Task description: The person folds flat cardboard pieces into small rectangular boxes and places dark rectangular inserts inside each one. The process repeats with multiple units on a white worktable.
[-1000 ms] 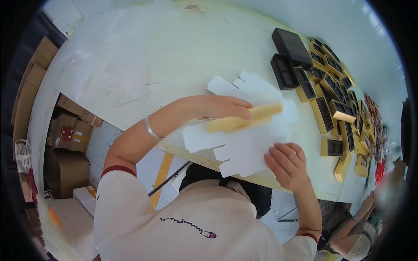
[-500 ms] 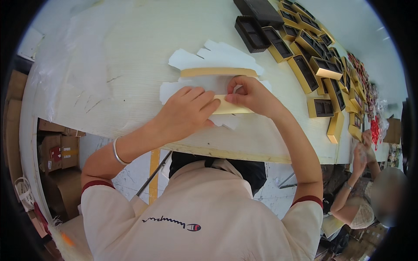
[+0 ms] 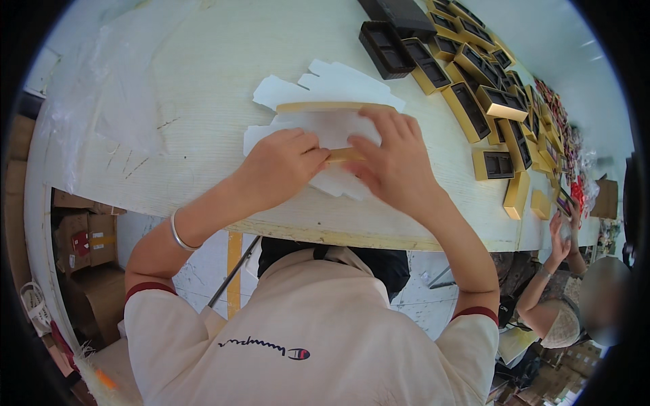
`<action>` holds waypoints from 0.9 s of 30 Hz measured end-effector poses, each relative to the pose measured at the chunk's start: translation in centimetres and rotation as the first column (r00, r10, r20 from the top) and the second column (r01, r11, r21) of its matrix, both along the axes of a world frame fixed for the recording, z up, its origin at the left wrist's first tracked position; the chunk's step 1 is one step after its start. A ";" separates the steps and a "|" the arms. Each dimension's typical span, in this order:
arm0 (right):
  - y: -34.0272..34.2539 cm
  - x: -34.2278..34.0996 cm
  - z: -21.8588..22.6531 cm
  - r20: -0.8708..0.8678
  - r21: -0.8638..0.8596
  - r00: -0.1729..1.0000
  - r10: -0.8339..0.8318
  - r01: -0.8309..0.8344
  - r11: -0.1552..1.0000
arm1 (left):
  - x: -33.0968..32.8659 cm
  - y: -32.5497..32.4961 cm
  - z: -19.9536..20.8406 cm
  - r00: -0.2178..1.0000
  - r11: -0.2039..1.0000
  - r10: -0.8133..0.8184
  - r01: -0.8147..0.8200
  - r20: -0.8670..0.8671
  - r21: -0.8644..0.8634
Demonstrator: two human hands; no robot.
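A partly folded cardboard box blank (image 3: 342,80), white inside with gold walls, lies on the table before me. Its far wall (image 3: 318,107) stands up as a long gold strip, and white flaps spread beyond it. My left hand (image 3: 281,166) is closed, thumb and fingers pinching the near gold wall (image 3: 340,155) at its left part. Over the right part of the blank is my right hand (image 3: 396,155), thumb and fingers apart. Its fingertips reach the far wall, and its thumb is close to the near one; whether they touch is unclear.
Gold boxes with dark inserts (image 3: 467,111) crowd the right back of the table. Nearer me are a black plastic tray (image 3: 387,51) and a dark stack (image 3: 399,17). Clear plastic film (image 3: 108,101) lies at left. A co-worker's hands (image 3: 560,233) hold something at the right.
My right hand has opened from its pinch on the near gold wall and spread across the blank. The near wall now stands more upright. My left hand has stayed on it, shifting slightly.
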State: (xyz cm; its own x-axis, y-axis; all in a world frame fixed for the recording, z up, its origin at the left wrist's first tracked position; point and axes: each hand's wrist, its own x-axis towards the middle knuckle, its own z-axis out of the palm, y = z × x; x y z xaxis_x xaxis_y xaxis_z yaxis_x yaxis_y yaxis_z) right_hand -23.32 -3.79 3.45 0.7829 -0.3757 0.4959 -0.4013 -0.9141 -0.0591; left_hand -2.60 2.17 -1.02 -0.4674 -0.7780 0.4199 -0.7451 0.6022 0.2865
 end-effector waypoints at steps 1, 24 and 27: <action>0.7 -0.2 -0.4 0.010 0.134 0.997 0.083 -0.083 0.988 | 0.1 -0.2 0.1 0.999 0.999 0.011 -0.010 -0.038 0.042; -0.2 -1.3 0.4 -0.162 -0.115 0.984 0.068 -0.087 0.990 | 1.0 -2.1 5.8 0.898 0.848 0.332 -0.150 -0.289 0.508; 0.1 -1.4 -1.6 -0.191 0.044 0.969 0.154 -0.148 0.988 | -0.7 -0.9 1.0 0.915 0.986 0.166 -0.142 -0.368 0.092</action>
State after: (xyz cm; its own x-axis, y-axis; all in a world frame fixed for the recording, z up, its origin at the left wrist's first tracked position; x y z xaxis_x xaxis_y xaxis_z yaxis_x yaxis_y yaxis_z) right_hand -24.70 -3.69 1.87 0.9118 -0.2575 0.3199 -0.2648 -0.9641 -0.0213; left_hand -3.28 1.31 -0.02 -0.1583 -0.8579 0.4889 -0.6589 0.4606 0.5947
